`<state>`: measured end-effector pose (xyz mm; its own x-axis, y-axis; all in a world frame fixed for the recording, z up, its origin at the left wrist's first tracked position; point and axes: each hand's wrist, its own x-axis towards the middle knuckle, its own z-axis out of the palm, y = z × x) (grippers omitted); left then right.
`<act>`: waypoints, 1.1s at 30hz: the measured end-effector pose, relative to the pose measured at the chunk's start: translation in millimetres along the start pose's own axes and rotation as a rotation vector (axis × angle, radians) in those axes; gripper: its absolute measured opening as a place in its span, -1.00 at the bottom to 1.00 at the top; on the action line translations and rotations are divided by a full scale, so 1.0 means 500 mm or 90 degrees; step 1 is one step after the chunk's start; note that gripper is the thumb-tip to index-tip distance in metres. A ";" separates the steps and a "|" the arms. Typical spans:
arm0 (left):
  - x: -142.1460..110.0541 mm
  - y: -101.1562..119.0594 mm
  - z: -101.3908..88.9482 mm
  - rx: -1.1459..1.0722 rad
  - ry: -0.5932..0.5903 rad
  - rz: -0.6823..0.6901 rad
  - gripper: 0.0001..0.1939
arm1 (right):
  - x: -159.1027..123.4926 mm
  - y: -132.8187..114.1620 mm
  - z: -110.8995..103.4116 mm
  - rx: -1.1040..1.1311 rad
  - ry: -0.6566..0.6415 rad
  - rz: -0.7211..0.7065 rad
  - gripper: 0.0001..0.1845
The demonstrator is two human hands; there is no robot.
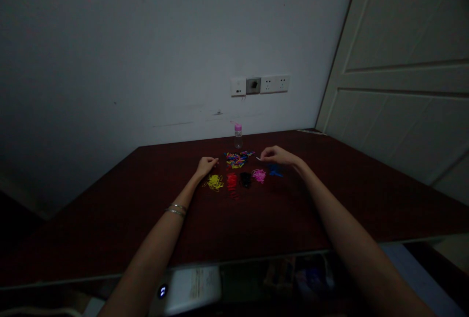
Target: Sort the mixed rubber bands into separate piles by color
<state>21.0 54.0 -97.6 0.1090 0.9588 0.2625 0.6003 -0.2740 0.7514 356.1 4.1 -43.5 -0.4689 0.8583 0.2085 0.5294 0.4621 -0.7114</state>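
Note:
On the dark red table lie small piles of what look like rubber bands, sorted by colour: yellow, red, black, pink and blue. A mixed multicoloured pile sits behind them, between my hands. My left hand rests just behind the yellow pile, fingers drawn together; whether anything is in them is too small to see. Above and behind the blue pile, my right hand is closed in a pinch. A small pale tip shows at its fingers, too small to name.
A clear bottle with a pink cap stands behind the mixed pile, near the wall. Sockets and switches are on the wall. Below the table's front edge, a white device with a lit display lies among dim items. A panelled door is at right.

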 end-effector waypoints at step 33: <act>-0.003 -0.005 0.002 0.063 -0.005 0.049 -0.67 | -0.025 0.167 -0.010 -0.009 0.435 0.198 -0.52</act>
<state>20.2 53.4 -100.3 0.1640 0.9360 0.3115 0.6656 -0.3381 0.6653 409.6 33.2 -101.8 0.2450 0.8947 0.3736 0.5770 0.1751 -0.7977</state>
